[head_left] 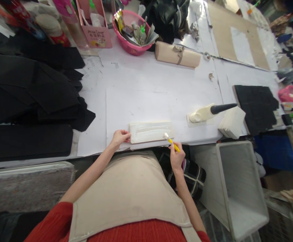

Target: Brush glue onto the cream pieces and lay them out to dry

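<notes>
A pale rectangular panel (150,132) lies near the front edge of the white table, with wet white streaks running along its top. At its left end my left hand (121,137) pinches the corner between thumb and fingers. My right hand (177,155) is closed around a small brush with a yellow handle (173,145). The brush's white-coated tip rests at the right part of the panel. Further right, a cream-coloured bottle with a long black nozzle (211,111) lies on its side on a small pale sheet. Beside it sits a stack of off-white pieces (233,122).
Black sheet pieces (30,84) are piled on the left. At the back stand a pink basket (133,50) of small items, a pink box (96,37) and a beige roll (178,55). A black stack (255,106) lies right. Below the table edge is a grey bin (244,188).
</notes>
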Demonstrator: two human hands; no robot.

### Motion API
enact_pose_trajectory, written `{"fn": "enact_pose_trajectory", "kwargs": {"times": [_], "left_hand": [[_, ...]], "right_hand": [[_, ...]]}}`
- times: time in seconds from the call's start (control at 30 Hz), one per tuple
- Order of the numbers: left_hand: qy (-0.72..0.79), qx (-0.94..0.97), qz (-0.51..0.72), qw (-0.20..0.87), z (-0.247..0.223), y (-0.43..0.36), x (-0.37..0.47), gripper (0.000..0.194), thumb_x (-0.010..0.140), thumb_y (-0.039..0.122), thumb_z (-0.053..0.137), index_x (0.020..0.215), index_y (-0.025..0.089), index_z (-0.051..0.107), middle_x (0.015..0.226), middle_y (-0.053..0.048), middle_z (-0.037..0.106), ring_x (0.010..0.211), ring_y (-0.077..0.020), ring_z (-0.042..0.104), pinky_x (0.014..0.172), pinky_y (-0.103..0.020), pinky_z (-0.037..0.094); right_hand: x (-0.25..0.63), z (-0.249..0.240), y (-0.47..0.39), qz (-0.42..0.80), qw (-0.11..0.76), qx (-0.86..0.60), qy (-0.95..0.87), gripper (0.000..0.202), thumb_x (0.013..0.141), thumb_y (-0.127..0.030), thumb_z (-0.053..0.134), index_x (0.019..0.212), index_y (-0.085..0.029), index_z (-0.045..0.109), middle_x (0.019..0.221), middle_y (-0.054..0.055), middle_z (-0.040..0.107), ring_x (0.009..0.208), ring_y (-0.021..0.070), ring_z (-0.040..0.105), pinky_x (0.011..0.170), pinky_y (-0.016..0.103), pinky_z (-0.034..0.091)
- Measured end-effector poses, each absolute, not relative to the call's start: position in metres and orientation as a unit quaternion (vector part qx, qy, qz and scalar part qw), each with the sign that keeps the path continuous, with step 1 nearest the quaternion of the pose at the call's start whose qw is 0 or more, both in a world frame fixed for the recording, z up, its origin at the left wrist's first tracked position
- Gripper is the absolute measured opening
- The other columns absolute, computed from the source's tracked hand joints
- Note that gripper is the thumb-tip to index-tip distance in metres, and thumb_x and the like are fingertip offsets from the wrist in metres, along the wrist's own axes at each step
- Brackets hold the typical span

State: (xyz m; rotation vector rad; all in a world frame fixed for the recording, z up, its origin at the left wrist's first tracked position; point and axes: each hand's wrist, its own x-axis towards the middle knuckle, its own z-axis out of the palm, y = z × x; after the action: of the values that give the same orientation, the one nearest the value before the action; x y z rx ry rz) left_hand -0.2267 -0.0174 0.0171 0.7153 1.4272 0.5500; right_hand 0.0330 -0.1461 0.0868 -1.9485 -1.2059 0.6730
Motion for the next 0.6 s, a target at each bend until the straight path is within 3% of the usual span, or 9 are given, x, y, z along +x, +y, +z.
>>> {"fn": "enact_pose_trajectory", "kwargs": {"times": [0.3,0.43,0.6], "left_hand": [[0.641,0.330,0.237,0.651,0.018,-0.017,-0.226,0.029,0.051,0.032,0.078,0.064,0.013,0.061,0.053,-0.001,0.063,0.049,-0.0132,0.061,0.048,-0.024,0.051],[0.637,0.348,0.238,0.646,0.016,-0.018,-0.225,0.031,0.051,0.036,0.078,0.064,0.014,0.062,0.052,-0.001,0.063,0.049,-0.0132,0.060,0.048,-0.024,0.052],[0.642,0.351,0.226,0.643,0.018,-0.017,-0.225,0.033,0.049,0.038,0.079,0.064,0.014,0.061,0.052,-0.002,0.064,0.049,-0.0134,0.060,0.050,-0.026,0.053]], "right_hand": [[-0.034,0.067,-0.140,0.375,0.397,-0.659,-0.517,0.021,0.093,-0.036,0.053,0.096,-0.021,0.068,0.084,0.003,0.071,0.074,0.0171,0.069,0.072,0.026,0.053],[0.022,0.054,-0.143,0.256,0.452,-0.758,-0.394,0.025,0.092,-0.039,0.052,0.093,-0.019,0.066,0.075,0.002,0.068,0.065,0.0169,0.067,0.068,0.028,0.053],[0.081,0.062,-0.152,0.097,0.438,-0.820,-0.354,0.026,0.092,-0.041,0.053,0.093,-0.018,0.065,0.078,0.004,0.068,0.069,0.0186,0.068,0.073,0.031,0.053]]}}
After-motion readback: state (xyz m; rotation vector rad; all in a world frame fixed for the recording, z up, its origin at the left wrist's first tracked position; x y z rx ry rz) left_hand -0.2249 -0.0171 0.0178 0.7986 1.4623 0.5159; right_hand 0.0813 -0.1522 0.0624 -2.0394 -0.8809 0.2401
